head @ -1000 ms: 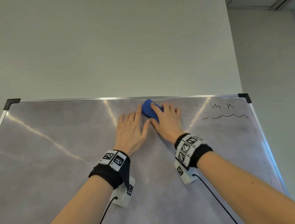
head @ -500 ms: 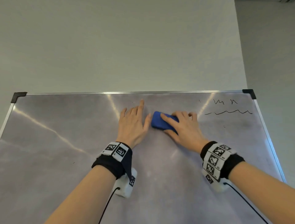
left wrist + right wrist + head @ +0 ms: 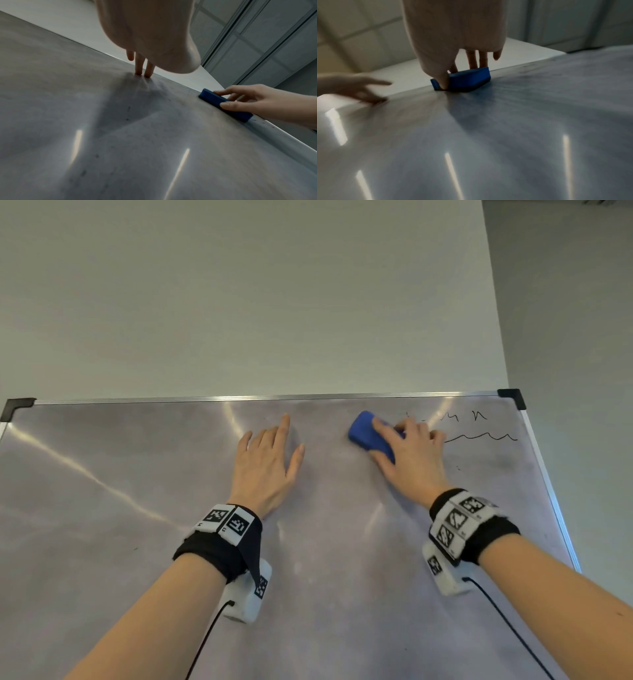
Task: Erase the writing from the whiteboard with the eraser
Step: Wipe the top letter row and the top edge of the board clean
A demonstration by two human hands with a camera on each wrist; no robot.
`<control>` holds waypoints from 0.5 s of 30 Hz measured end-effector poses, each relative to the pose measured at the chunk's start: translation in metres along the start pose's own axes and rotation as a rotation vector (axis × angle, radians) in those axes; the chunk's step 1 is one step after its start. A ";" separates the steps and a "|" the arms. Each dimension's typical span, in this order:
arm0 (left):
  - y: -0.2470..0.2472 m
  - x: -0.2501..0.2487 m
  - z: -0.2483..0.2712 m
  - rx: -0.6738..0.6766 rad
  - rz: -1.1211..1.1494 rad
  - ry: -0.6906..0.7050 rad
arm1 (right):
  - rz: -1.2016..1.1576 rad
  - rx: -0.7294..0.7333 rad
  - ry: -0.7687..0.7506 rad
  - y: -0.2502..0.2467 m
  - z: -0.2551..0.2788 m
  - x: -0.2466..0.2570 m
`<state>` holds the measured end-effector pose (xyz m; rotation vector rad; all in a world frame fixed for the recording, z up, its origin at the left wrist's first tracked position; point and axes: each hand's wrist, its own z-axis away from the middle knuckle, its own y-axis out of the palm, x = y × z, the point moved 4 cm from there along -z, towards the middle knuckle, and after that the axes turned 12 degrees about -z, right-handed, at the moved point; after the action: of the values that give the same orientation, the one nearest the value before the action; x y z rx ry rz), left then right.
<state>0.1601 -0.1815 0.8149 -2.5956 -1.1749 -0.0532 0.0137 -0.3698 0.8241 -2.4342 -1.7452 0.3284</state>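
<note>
A grey-smeared whiteboard with a metal frame fills the lower head view. Black writing, a wavy line under a few small marks, sits near its top right corner. My right hand grips a blue eraser flat against the board just left of the writing, thumb on its near side and fingers over the top. The eraser shows the same grip in the right wrist view, and again the eraser in the left wrist view. My left hand rests on the board with straight fingers, left of the eraser and apart from it.
A plain pale wall rises behind the board. Black plastic corners cap the top edge, and the right frame edge runs down close to my right wrist. Light streaks reflect off the board surface.
My right hand has slid the eraser to the right along the top of the board, away from my left hand and up to the writing. The left hand stays put.
</note>
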 end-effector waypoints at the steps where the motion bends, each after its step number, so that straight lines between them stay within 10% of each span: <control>1: 0.000 0.000 0.000 0.004 -0.011 0.001 | 0.023 -0.012 0.107 0.000 -0.005 -0.004; 9: 0.006 -0.025 -0.001 0.032 -0.113 -0.100 | -0.051 0.003 -0.135 0.007 0.019 0.028; 15: 0.005 -0.042 -0.005 0.046 -0.070 -0.100 | -0.043 -0.073 0.275 -0.021 0.047 -0.061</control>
<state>0.1357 -0.2166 0.8124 -2.5431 -1.2856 0.0884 -0.0359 -0.4220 0.7900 -2.3516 -1.7114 -0.0732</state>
